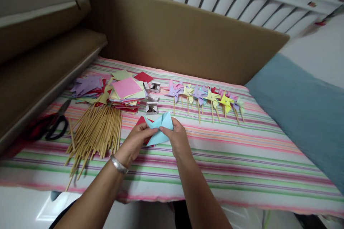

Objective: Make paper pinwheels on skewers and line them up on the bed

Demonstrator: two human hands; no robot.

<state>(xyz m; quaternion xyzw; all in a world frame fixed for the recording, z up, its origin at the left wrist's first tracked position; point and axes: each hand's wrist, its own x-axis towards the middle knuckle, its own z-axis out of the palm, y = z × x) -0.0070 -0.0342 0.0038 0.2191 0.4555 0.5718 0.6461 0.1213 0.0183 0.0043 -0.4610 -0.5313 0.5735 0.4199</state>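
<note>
A light blue paper pinwheel (163,136), its corners partly folded toward the centre, is held between both hands above the striped cloth. My left hand (137,137) pinches its left side, thumb on top. On the right side, my right hand (176,134) presses it with the thumb near the middle, fingers behind the paper. A red paper piece (141,121) lies under the blue one, partly covered by it and my left hand. Just beyond stand small open white boxes (152,107), one with small dark items inside.
Left of my hands lies a heap of wooden sticks (98,132), with black-handled scissors (57,123) beside it. Coloured paper squares (127,88) and cut pieces (87,86) are piled behind. Several finished pinwheels (212,98) lie in a row at the right. A brown board (174,35) stands behind.
</note>
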